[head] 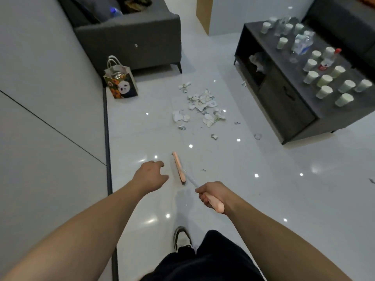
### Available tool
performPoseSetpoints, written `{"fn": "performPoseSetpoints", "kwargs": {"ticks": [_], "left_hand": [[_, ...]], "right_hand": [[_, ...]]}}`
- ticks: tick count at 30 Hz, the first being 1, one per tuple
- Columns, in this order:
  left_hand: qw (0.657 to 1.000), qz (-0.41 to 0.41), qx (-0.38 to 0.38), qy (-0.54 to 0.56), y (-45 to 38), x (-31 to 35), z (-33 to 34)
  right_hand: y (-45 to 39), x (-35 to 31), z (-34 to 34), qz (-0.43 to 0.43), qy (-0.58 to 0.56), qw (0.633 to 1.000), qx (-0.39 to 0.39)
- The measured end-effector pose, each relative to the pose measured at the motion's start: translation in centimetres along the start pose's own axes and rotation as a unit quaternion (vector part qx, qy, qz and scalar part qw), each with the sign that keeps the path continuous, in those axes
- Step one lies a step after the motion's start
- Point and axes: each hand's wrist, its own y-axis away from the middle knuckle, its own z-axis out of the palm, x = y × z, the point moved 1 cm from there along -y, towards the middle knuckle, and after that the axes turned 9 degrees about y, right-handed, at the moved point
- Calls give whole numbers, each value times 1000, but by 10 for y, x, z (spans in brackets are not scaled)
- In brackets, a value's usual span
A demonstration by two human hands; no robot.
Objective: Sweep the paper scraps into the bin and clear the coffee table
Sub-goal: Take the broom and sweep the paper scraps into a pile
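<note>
A heap of torn white paper scraps (203, 106) lies on the glossy white floor, with a few stray bits nearer the dark coffee table (292, 98). My right hand (213, 196) grips the pink handle of a broom whose pink head (179, 166) rests on the floor short of the scraps. My left hand (151, 176) hovers just left of the broom head, fingers loosely curled, holding nothing. Several paper cups (324, 92) and plastic bottles (302, 42) stand on the table top. No bin is in view.
A paper gift bag with a panda print (121, 82) stands against the wall by a grey sofa (129, 35). A second sofa (345, 21) is behind the table. The wall (50, 98) runs along my left. My shoe (181, 238) is below.
</note>
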Motion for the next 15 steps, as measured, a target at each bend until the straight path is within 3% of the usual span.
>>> {"fn": "performPoseSetpoints", "kwargs": {"ticks": [6,15], "left_hand": [[999,-31,19,37,-70,-33,-56],[998,-51,21,17,-235,-53,-169]], "right_hand": [[-46,-105,38,-15,44,999,-25],[-157,-292,79,-14,11,999,-40]]}}
